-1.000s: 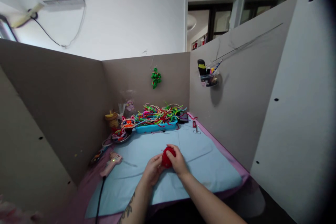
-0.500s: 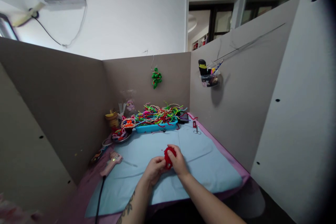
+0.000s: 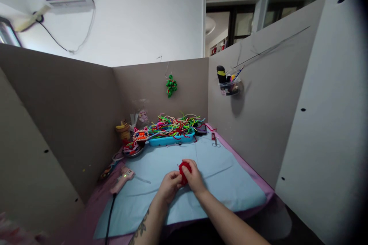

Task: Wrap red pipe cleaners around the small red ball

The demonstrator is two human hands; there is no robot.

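Observation:
A small, rounded red fuzzy piece (image 3: 184, 170) is held between my two hands, over the light blue cloth (image 3: 218, 176). My right hand (image 3: 195, 178) wraps its far and right side, with the thumb lying across its top. At its lower left edge, my left hand (image 3: 170, 184) pinches the piece between thumb and fingers. My fingers hide much of it, so I cannot make out its exact form.
A pink glue gun (image 3: 123, 180) with a black cord lies to the left. Behind, a blue tray (image 3: 171, 139) overflows with colourful fuzzy stems. Small scissors (image 3: 216, 143) rest at the right back. A bowl (image 3: 133, 153) of fuzzy pieces stands back left. Grey partitions (image 3: 161, 99) enclose the table.
Both hands keep their hold on the red piece. It has turned slightly and shifted a little to the left; the light spot on its lower edge no longer shows.

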